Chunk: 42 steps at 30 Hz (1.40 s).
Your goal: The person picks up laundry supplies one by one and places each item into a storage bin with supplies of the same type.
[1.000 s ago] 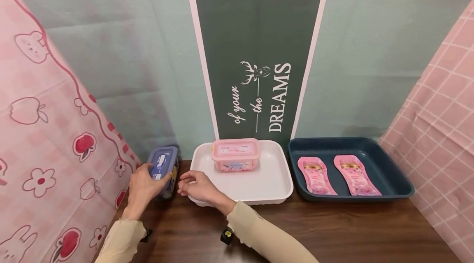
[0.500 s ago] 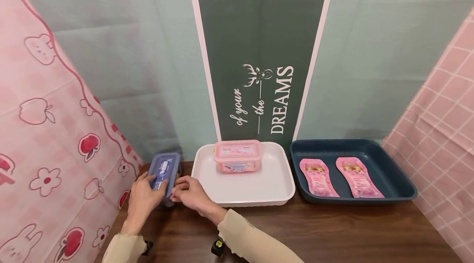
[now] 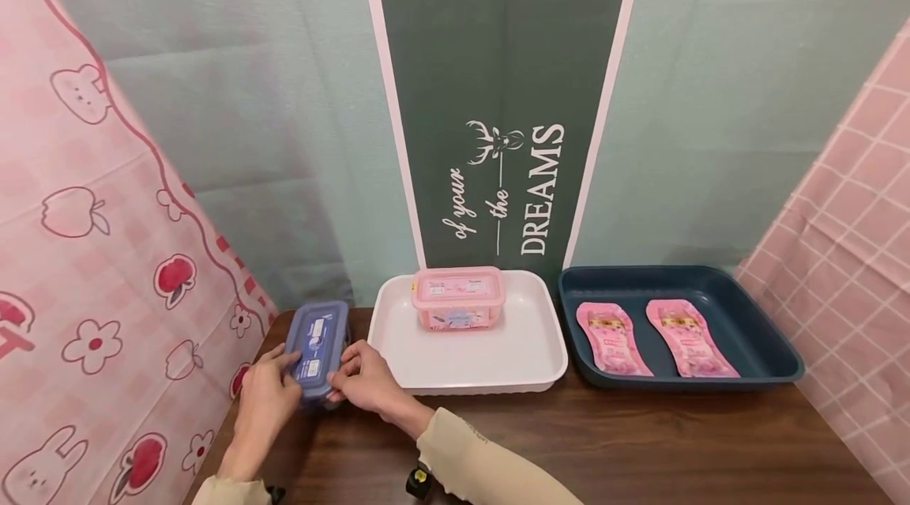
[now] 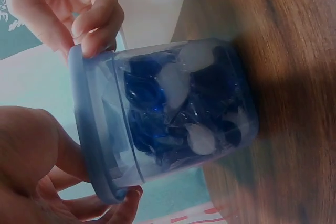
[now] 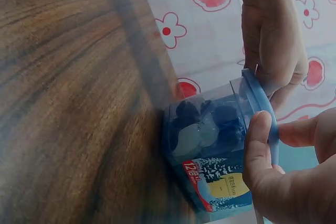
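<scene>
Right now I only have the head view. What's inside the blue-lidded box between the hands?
Observer: The left wrist view shows blue and white pieces through the box's clear wall.
Operator: Anything printed on its side?
Observer: Yes, the right wrist view shows a label with a 12 and a yellow patch.
Operator: And how are the left fingers placed?
Observer: In the left wrist view, the left hand has a fingertip just past the lid's rim.

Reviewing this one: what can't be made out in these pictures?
Head view: fine print on the blue lid, too small to read.
Head view: the white tray behind the pink box, hidden by that box.
Left wrist view: part of the left hand, cut off by the left edge.
Right wrist view: part of the right hand, cut off by the right edge.
</scene>
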Each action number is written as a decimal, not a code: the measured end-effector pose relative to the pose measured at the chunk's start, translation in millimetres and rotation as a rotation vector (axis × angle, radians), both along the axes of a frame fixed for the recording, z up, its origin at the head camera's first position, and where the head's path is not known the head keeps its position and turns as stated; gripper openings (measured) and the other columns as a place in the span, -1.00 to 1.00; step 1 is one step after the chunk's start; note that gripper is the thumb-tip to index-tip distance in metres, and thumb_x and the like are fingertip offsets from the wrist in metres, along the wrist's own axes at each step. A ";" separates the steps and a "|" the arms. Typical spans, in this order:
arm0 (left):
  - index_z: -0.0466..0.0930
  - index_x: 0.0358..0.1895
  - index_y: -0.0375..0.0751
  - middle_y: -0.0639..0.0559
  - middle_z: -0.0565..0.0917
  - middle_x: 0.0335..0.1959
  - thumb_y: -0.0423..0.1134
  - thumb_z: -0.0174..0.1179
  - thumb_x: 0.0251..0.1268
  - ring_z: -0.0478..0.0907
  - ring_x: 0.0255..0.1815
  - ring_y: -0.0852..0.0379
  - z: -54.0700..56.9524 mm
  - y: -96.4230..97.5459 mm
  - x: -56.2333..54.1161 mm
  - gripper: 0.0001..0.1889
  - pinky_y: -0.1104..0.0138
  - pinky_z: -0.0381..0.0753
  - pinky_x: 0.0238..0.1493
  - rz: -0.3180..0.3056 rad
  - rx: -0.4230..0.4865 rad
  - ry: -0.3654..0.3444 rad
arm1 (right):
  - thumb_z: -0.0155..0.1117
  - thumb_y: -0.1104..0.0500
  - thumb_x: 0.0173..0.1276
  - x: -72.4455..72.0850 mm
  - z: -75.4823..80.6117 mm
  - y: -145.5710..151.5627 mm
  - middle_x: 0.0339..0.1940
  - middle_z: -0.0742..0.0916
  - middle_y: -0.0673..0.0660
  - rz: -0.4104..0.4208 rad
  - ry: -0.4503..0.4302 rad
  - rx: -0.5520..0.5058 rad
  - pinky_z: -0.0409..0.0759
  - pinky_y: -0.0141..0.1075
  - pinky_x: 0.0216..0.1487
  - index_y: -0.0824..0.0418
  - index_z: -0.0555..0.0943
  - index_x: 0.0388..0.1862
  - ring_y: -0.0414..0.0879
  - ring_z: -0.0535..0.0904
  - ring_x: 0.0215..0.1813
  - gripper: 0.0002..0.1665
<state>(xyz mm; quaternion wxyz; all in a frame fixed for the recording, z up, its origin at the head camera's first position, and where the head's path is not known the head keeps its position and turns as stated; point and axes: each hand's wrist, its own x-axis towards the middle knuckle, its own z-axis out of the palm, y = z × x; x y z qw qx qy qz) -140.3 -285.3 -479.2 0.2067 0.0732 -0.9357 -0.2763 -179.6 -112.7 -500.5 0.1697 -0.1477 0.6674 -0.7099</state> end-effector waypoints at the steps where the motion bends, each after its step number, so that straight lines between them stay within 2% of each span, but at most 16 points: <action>1: 0.76 0.04 -0.55 -0.55 0.61 0.29 -0.61 0.00 0.21 0.58 0.28 -0.56 0.1 0.2 1.1 -0.59 -0.29 0.60 0.15 -0.005 -0.007 -0.001 | 0.39 0.42 0.42 0.9 -0.2 0.7 -0.41 0.68 0.09 0.003 0.000 0.003 0.84 0.05 -0.21 0.34 0.47 -0.01 -0.11 0.77 -0.47 -0.71; 7: 0.73 0.08 -0.56 -0.56 0.59 0.32 -0.60 0.00 0.21 0.56 0.30 -0.57 6.0 3.5 11.5 -0.58 -0.28 0.60 0.17 -0.027 -0.018 -0.057 | 0.41 0.42 0.40 7.7 -0.8 5.1 -0.46 0.68 0.06 0.008 0.009 0.011 0.83 0.09 -0.24 0.29 0.47 -0.06 -0.17 0.72 -0.51 -0.71; 13: 0.70 0.13 -0.57 -0.57 0.53 0.37 -0.59 0.01 0.21 0.53 0.33 -0.57 11.9 3.6 22.9 -0.57 -0.27 0.59 0.20 -0.073 -0.014 -0.151 | 0.41 0.45 0.36 16.4 -2.4 11.0 -0.49 0.69 0.04 0.028 0.018 -0.005 0.83 0.03 -0.32 0.29 0.47 -0.09 -0.21 0.68 -0.55 -0.70; 15: 0.67 0.16 -0.57 -0.58 0.50 0.38 -0.56 0.06 0.26 0.53 0.33 -0.55 12.6 1.7 26.4 -0.58 -0.26 0.58 0.23 -0.094 -0.003 -0.182 | 0.41 0.45 0.36 20.1 -2.8 13.9 -0.49 0.69 0.03 0.035 0.020 -0.007 0.83 0.00 -0.34 0.29 0.47 -0.09 -0.22 0.68 -0.56 -0.70; 18: 0.58 0.26 -0.57 -0.56 0.51 0.33 -0.50 0.13 0.38 0.60 0.22 -0.45 13.2 -2.0 31.2 -0.59 -0.19 0.64 0.20 -0.114 0.018 -0.220 | 0.41 0.45 0.36 26.5 -3.6 19.3 -0.49 0.69 0.02 0.049 0.021 -0.018 0.83 0.01 -0.34 0.30 0.47 -0.08 -0.23 0.68 -0.55 -0.70; 22: 0.44 0.37 -0.57 -0.53 0.56 0.22 -0.41 0.20 0.46 0.70 0.06 -0.27 13.9 -5.5 32.4 -0.51 -0.05 0.74 0.04 -0.126 0.038 -0.236 | 0.40 0.48 0.35 34.9 -5.4 26.9 -0.48 0.69 0.03 0.061 0.027 -0.057 0.81 0.14 -0.31 0.32 0.47 -0.07 -0.20 0.70 -0.53 -0.69; 27: 0.37 0.43 -0.57 -0.56 0.56 0.26 -0.38 0.19 0.50 0.73 0.07 -0.30 14.9 -6.8 29.2 -0.47 -0.04 0.77 0.05 -0.136 0.072 -0.253 | 0.38 0.49 0.35 44.7 -7.3 38.7 -0.48 0.68 0.02 0.093 0.018 -0.094 0.77 0.25 -0.27 0.32 0.47 -0.08 -0.15 0.70 -0.51 -0.70; 32: 0.32 0.49 -0.56 -0.56 0.50 0.38 -0.40 0.15 0.54 0.65 0.24 -0.37 17.6 -9.6 28.6 -0.45 -0.05 0.73 0.15 -0.139 0.093 -0.292 | 0.36 0.50 0.36 54.3 -9.1 55.1 -0.44 0.68 0.00 0.157 0.005 -0.087 0.83 0.04 -0.31 0.32 0.48 -0.06 -0.19 0.70 -0.51 -0.71; 34: 0.33 0.49 -0.55 -0.55 0.50 0.38 -0.41 0.15 0.53 0.64 0.25 -0.37 19.0 -10.6 28.7 -0.45 -0.04 0.73 0.15 -0.142 0.084 -0.299 | 0.36 0.49 0.36 57.6 -8.8 63.0 -0.43 0.68 -0.02 0.181 0.002 -0.079 0.83 -0.04 -0.31 0.32 0.49 -0.05 -0.22 0.70 -0.51 -0.71; 38: 0.47 0.42 -0.51 -0.52 0.60 0.29 -0.41 0.17 0.51 0.72 0.14 -0.29 20.6 -12.5 28.6 -0.52 0.10 0.78 -0.03 -0.151 0.071 -0.321 | 0.37 0.48 0.35 62.4 -8.3 79.4 -0.44 0.70 -0.03 0.226 -0.007 -0.081 0.81 -0.24 -0.35 0.32 0.51 -0.04 -0.24 0.69 -0.50 -0.71; 42: 0.59 0.33 -0.45 -0.47 0.69 0.16 -0.39 0.19 0.52 0.76 0.03 -0.19 21.0 -14.1 27.3 -0.60 0.25 0.71 -0.18 -0.167 0.075 -0.358 | 0.38 0.49 0.32 63.9 -8.5 94.5 -0.45 0.70 -0.02 0.268 -0.019 -0.093 0.74 -0.41 -0.40 0.32 0.53 -0.04 -0.23 0.69 -0.49 -0.70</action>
